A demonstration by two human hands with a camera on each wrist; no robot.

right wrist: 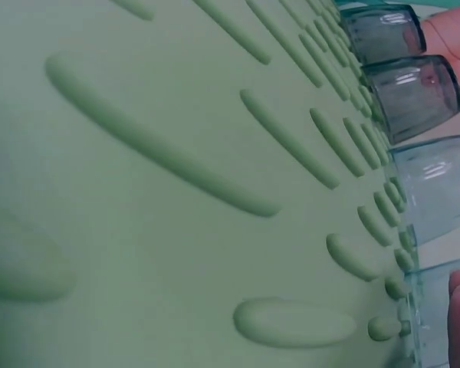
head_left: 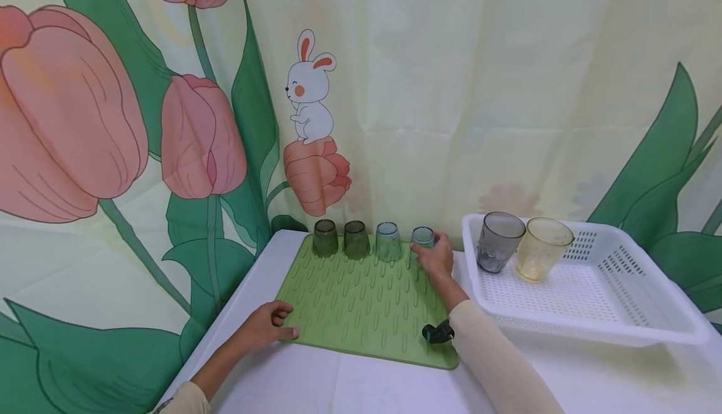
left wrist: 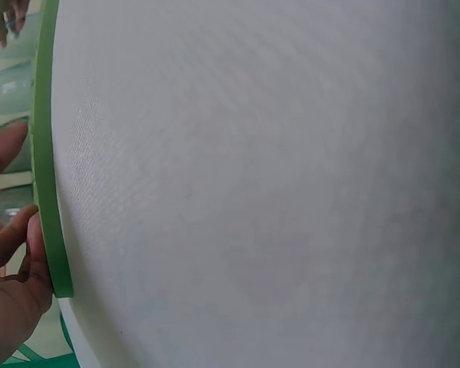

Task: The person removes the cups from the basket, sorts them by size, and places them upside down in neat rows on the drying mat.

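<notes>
right hand [head_left: 435,257] pinches bluish glass [head_left: 422,235]; probably light, slick, breakable, hold sides. left hand [head_left: 265,326] loosely curled, mat [head_left: 361,326] at thumb.

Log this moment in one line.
right hand: grips rightmost blue glass | left hand: touches green mat at corner | white basket: gray glass, yellow glass

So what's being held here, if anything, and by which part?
The right hand holds the rightmost glass on the mat by its sides; the left hand touches the mat's near left corner.
</notes>
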